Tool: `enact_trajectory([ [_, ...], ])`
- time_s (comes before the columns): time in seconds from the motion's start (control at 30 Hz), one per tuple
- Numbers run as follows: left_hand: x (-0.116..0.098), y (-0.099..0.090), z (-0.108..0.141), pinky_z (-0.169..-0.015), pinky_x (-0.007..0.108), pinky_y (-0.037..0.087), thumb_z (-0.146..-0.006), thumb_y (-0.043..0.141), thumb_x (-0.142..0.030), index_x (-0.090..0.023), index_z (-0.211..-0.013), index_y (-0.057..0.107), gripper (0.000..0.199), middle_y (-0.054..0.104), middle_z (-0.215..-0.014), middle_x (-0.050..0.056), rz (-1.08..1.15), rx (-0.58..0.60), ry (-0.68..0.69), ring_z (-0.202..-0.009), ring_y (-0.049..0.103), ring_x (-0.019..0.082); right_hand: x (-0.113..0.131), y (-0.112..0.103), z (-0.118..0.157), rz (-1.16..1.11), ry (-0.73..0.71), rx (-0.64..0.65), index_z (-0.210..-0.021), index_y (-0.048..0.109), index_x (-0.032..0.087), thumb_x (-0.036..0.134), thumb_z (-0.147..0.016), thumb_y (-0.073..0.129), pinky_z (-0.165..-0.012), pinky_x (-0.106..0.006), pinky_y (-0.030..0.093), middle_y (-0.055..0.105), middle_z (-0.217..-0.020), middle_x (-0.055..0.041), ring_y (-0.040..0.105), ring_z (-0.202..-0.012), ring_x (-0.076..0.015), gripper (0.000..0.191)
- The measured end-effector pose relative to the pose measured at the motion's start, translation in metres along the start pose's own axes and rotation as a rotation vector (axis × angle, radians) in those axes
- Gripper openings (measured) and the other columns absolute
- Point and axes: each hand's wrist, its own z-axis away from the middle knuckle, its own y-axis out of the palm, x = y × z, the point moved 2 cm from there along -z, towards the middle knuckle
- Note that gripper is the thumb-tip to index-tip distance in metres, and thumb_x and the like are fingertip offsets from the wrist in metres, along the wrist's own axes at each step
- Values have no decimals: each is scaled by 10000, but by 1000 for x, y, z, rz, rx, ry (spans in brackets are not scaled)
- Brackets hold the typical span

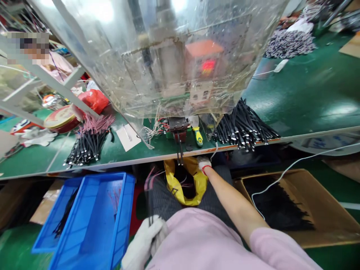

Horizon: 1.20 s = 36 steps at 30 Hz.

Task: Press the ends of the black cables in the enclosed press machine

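Machine interior (168,63) blurred behind scratched clear plastic guard (253,37); red digital display (208,66) illegible. Left gloved hand (142,243) and blue plastic crate (123,210) cut off by lower edge, cardboard box (281,173) by right edge; thin wires (150,202) in that hand too fine to count. Contents of yellow bag (171,180) in shadow

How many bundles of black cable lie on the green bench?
2: the left bundle below the pink wires, the right bundle beside the machine. The clear guard may hide more.
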Motion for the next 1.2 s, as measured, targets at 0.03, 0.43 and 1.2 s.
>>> enact_trajectory([
  [0.03,2,-4,1,-504,217,372,-691,745,-515,-186,-849,655,375,591,-688,3,190,27,3,-565,506,118,0,-4,4,51,28,29,-976,648,201,369,-919,556,-774,-313,525,661,-1002,-54,630,-866,-150,200],
  [0.43,-120,69,-74,-307,77,229,-893,492,-75,-185,-1169,586,312,278,-550,-89,868,249,256,-381,284,33,76,-87,107,141,18,308,-864,670,177,450,-758,609,-440,-202,435,702,-740,-34,589,-468,-108,299],
  [1.2,-143,102,-81,-302,154,225,-749,633,-497,-125,-1009,642,454,654,-792,46,4,183,471,-375,405,31,231,-235,36,-14,-376,-752,-651,534,166,156,-749,601,-812,-402,449,588,-661,-52,591,-782,-201,119],
])
